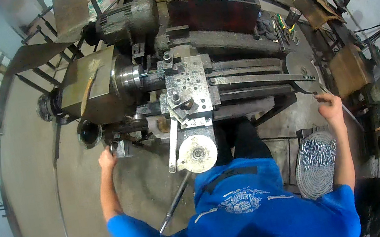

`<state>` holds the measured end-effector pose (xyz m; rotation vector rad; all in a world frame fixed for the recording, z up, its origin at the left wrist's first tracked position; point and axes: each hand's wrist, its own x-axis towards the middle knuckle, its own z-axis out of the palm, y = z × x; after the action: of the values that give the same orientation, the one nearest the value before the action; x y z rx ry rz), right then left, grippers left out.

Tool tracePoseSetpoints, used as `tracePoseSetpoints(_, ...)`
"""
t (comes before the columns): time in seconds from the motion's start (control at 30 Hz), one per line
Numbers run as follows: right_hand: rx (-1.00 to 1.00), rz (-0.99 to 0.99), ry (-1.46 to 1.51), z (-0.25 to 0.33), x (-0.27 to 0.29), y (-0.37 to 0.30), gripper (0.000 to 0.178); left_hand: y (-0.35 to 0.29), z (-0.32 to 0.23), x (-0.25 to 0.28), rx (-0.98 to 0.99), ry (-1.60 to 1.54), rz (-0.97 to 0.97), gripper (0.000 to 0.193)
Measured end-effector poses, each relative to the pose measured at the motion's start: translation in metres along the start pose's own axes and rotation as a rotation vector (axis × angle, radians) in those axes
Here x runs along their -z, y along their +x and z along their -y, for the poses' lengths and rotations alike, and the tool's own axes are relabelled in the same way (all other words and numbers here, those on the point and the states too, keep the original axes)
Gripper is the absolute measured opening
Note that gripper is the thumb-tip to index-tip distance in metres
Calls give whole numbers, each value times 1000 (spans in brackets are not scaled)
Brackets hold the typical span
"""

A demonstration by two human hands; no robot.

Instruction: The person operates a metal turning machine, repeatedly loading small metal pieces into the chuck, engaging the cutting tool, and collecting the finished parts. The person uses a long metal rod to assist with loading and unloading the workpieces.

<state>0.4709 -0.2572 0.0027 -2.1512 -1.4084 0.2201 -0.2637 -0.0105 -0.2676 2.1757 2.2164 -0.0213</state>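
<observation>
The left hand [107,159] curls around a handle [114,147] at the left front of the lathe [188,76]. The right hand [331,107], half-curled, nears the wheel [300,67]; its hold is unclear. Pale printing crosses the blue shirt [266,211].

Clock positions are from the head view's centre. The left hand [107,158] is at half past eight, by a metal fitting [124,149]; its grip is unclear. The right hand [330,106], fingers bent, is at three, near a disc [298,61]. A dark bin [208,15] at one and a basket [315,185] at four hold small metal parts [318,152].
</observation>
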Motion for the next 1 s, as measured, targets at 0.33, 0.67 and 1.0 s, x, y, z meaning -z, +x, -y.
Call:
tracePoseSetpoints(0.33,-210,-150,-521,-188,15,30,69,-44,24,20,162,-64,89,43)
tracePoseSetpoints(0.67,-866,296,-687,-375,61,15,57,-197,-112,155,99,-680,714,41)
tracePoseSetpoints(1.0,-762,143,-784,-346,68,-31,43,-232,-191,174,-76,-445,733,32)
